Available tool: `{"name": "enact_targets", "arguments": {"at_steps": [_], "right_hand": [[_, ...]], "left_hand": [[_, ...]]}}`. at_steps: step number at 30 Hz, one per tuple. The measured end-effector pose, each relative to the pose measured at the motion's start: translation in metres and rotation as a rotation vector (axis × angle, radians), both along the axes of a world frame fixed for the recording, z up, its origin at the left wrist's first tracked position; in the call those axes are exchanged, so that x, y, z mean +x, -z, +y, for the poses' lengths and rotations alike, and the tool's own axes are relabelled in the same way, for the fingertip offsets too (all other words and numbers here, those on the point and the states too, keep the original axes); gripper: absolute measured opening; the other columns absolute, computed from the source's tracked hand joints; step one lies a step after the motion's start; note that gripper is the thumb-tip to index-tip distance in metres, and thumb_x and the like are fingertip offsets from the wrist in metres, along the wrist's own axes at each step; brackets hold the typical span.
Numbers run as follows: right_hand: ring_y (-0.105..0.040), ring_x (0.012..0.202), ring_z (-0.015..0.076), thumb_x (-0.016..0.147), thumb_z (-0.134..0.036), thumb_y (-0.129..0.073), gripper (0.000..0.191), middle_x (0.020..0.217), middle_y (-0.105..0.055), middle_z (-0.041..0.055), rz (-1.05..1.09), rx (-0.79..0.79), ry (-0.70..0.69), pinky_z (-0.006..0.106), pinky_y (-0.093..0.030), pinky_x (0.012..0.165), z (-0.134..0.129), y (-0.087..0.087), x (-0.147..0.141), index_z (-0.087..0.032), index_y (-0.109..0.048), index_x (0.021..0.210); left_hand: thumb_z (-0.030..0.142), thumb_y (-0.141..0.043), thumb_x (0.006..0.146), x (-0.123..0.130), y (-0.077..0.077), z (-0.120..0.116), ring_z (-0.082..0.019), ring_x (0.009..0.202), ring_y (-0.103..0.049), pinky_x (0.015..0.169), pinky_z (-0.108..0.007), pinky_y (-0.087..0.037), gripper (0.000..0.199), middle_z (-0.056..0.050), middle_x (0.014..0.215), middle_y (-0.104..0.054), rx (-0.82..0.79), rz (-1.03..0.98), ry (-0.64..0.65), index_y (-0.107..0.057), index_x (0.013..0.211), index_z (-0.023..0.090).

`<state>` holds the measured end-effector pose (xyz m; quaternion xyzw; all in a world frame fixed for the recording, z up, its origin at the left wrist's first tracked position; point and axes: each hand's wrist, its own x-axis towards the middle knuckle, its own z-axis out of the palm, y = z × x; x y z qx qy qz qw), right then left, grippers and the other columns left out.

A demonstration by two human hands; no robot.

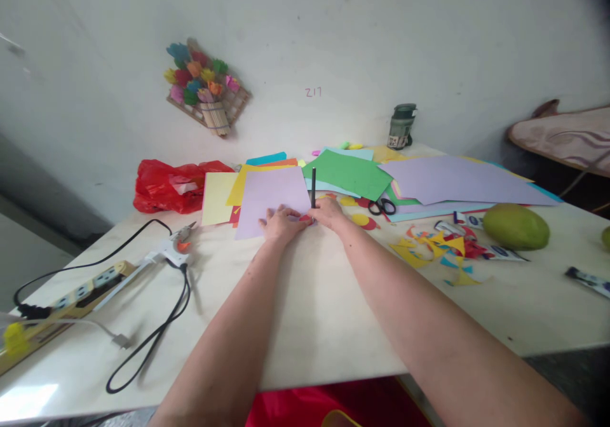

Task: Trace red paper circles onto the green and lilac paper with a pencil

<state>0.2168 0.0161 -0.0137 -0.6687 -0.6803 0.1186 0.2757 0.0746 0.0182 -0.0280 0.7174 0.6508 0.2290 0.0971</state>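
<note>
Lilac paper (274,189) lies at our twelve o'clock; our left hand (281,225), fingers spread, apparently steadies it; our right hand (328,213) grips the pen (313,182) upright, seemingly for close control.

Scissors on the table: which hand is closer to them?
Right. The right hand, holding the pen, is left of the scissors; the left hand is farther left, on the purple paper.

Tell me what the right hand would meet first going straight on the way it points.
Past the black pen it holds, the right hand would probably meet the lavender sheet first, ahead and to its left; the left hand lies close by, and depth is unclear.
</note>
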Motion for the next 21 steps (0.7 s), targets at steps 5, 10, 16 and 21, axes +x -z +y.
{"name": "enact_targets", "arguments": {"at_steps": [5,10,16,21], "right_hand": [[-0.055,0.067,0.0165,0.061,-0.034,-0.051,0.025,0.066,-0.063,0.0046,0.002,0.008,-0.007,0.024,-0.037,0.061,0.0008,0.0005,0.0003,-0.016,-0.066,0.068],[-0.054,0.066,0.0158,0.061,-0.032,-0.051,0.024,0.066,-0.063,0.0051,0.026,0.019,-0.005,0.023,-0.036,0.060,0.0007,0.0010,-0.0002,-0.014,-0.066,0.068],[-0.052,0.062,0.0143,0.061,-0.027,-0.050,0.022,0.064,-0.062,0.0044,0.056,0.037,0.018,0.022,-0.035,0.055,0.0003,0.0010,-0.0005,-0.014,-0.066,0.068],[-0.054,0.063,0.0147,0.062,-0.025,-0.049,0.021,0.066,-0.064,0.0050,0.067,0.064,0.055,0.022,-0.036,0.055,0.0029,0.0032,0.0001,-0.015,-0.067,0.068]], "left_hand": [[0.063,-0.060,0.051,0.0003,0.0004,0.0002,-0.030,0.124,-0.018,0.095,-0.054,-0.009,0.041,0.004,0.125,-0.044,-0.003,-0.003,-0.010,-0.062,0.081,0.034],[0.062,-0.060,0.051,0.0007,0.0006,0.0004,-0.030,0.124,-0.018,0.095,-0.054,-0.009,0.040,0.004,0.125,-0.044,-0.005,-0.001,-0.016,-0.062,0.080,0.035],[0.062,-0.060,0.052,0.0006,-0.0003,0.0000,-0.031,0.123,-0.020,0.094,-0.057,-0.009,0.037,0.006,0.123,-0.045,0.005,0.002,-0.001,-0.062,0.078,0.036],[0.065,-0.058,0.051,0.0005,0.0003,0.0004,-0.031,0.123,-0.019,0.095,-0.056,-0.009,0.040,0.006,0.125,-0.044,0.003,0.013,-0.016,-0.062,0.079,0.036]]}}
